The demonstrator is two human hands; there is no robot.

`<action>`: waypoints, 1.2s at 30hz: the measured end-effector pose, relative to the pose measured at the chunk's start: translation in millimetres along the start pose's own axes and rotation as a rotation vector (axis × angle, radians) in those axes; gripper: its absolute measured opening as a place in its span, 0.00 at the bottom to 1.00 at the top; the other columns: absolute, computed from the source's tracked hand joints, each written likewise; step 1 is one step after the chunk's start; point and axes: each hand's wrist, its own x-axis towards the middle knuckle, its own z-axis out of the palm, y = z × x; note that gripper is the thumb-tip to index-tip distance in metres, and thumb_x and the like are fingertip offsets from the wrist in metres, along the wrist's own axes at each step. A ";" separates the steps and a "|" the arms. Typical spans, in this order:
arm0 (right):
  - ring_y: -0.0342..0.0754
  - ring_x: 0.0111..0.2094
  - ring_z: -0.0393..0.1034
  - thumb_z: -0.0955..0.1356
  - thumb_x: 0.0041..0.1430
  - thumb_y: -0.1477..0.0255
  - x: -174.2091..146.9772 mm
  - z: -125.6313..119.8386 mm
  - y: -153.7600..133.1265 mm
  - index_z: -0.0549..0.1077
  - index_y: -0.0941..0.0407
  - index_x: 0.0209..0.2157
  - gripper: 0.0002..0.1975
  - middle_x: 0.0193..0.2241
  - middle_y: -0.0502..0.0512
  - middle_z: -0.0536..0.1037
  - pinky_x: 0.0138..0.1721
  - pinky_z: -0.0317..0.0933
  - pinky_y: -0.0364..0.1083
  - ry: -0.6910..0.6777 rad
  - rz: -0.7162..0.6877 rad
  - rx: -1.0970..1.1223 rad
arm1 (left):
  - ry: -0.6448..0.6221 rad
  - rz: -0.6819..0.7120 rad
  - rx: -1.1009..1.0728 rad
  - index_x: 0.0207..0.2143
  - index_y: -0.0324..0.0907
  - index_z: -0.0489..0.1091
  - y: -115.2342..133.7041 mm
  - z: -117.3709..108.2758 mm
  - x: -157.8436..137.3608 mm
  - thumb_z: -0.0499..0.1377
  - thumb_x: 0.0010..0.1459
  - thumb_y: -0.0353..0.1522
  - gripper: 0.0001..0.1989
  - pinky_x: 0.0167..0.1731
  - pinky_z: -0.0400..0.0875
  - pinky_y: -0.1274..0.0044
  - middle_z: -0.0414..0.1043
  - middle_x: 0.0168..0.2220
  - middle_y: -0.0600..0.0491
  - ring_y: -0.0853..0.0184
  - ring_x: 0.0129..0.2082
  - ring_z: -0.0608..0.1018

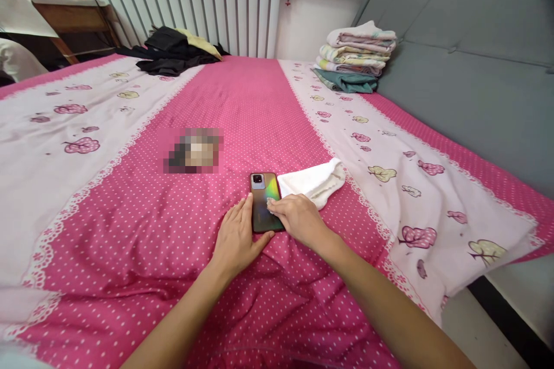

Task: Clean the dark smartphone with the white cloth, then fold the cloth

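Observation:
A smartphone (262,216) lies back up on the pink bedspread, its camera block at the far end and a rainbow sheen across its back. Along its left edge rests my left hand (237,237), fingers stretched out and thumb reaching round the near end. My right hand (298,219) pinches a small white wad (269,203), perhaps tissue, against the phone's back. Much of the wad is hidden by the fingers. A white cloth (318,181) lies just right of the phone, partly behind my right hand.
Left of the phone lies a pixelated item (194,151). Dark and yellow clothes (173,49) are heaped at the far left. A folded stack of bedding (357,52) stands by the grey headboard (467,63). A white radiator (194,6) lines the wall.

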 end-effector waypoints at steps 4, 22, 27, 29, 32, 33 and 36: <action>0.45 0.38 0.71 0.58 0.65 0.71 0.2 0.1 0.1 0.76 0.53 0.40 0.15 0.33 0.55 0.79 0.41 0.56 0.42 -0.002 -0.002 0.001 | 0.000 0.005 0.015 0.60 0.34 0.44 0.1 -0.6 -0.1 0.53 0.54 0.47 0.40 0.52 0.61 0.61 0.60 0.56 0.36 0.52 0.55 0.66; 0.45 0.38 0.71 0.59 0.65 0.71 0.1 0.6 0.6 0.76 0.52 0.40 0.15 0.34 0.54 0.79 0.41 0.57 0.42 0.015 -0.017 -0.011 | 0.009 0.014 0.015 0.60 0.33 0.44 -0.7 0.2 -0.5 0.54 0.54 0.47 0.40 0.51 0.62 0.61 0.60 0.56 0.35 0.51 0.54 0.66; 0.45 0.38 0.71 0.59 0.64 0.72 0.1 1.4 0.8 0.76 0.52 0.40 0.14 0.34 0.54 0.79 0.41 0.57 0.42 0.016 -0.017 -0.016 | 0.013 0.012 0.013 0.61 0.34 0.43 -0.6 0.6 -0.5 0.53 0.54 0.47 0.40 0.51 0.61 0.61 0.60 0.56 0.36 0.51 0.54 0.66; 0.45 0.38 0.71 0.59 0.64 0.72 0.2 1.6 0.9 0.76 0.52 0.40 0.14 0.34 0.54 0.79 0.41 0.57 0.42 0.019 -0.018 -0.014 | 0.009 0.011 0.014 0.61 0.34 0.43 -0.6 0.4 -0.4 0.53 0.54 0.47 0.40 0.51 0.61 0.61 0.60 0.56 0.36 0.51 0.54 0.66; 0.45 0.38 0.71 0.59 0.64 0.72 0.3 1.6 0.8 0.76 0.52 0.40 0.14 0.34 0.54 0.79 0.41 0.57 0.42 0.015 -0.014 -0.011 | -0.001 0.010 0.013 0.60 0.33 0.44 -0.6 0.1 -0.3 0.53 0.54 0.47 0.40 0.52 0.61 0.61 0.59 0.57 0.35 0.51 0.55 0.66; 0.45 0.38 0.71 0.59 0.64 0.72 0.3 1.4 0.8 0.76 0.52 0.40 0.14 0.34 0.54 0.79 0.41 0.57 0.42 0.012 -0.014 -0.012 | -0.004 0.008 0.014 0.60 0.32 0.45 -0.6 0.0 -0.3 0.53 0.54 0.47 0.40 0.52 0.61 0.62 0.59 0.57 0.35 0.51 0.55 0.66; 0.45 0.38 0.71 0.59 0.64 0.72 0.4 0.5 0.3 0.76 0.52 0.40 0.14 0.34 0.54 0.79 0.41 0.57 0.42 0.004 -0.011 -0.013 | -0.007 0.006 0.016 0.60 0.30 0.46 -0.4 -0.2 -0.2 0.54 0.53 0.46 0.40 0.52 0.61 0.62 0.59 0.57 0.34 0.51 0.55 0.65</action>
